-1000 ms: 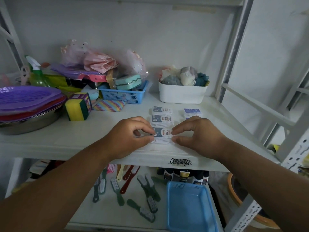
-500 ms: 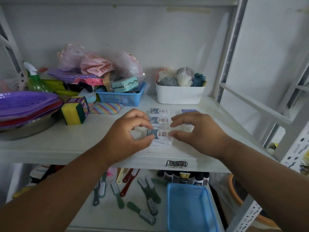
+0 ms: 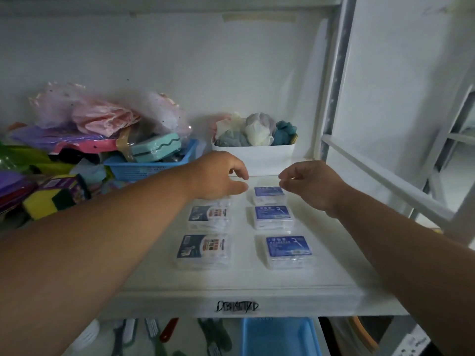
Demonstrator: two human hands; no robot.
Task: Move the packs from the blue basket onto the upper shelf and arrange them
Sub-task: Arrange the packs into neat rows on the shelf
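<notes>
Packs (image 3: 289,250) lie flat on the upper shelf (image 3: 241,286) in two rows — labels up, apart from one another; the far left one is mostly hidden under the left hand (image 3: 218,176). Left fingers (image 3: 240,187) curl loosely just above that hidden pack, whether touching it I cannot tell, while the right hand (image 3: 311,185) hovers at the far right pack's edge, its fingers (image 3: 284,179) curled and holding nothing. Below the shelf edge, the blue basket (image 3: 280,337) shows — no packs visible inside.
</notes>
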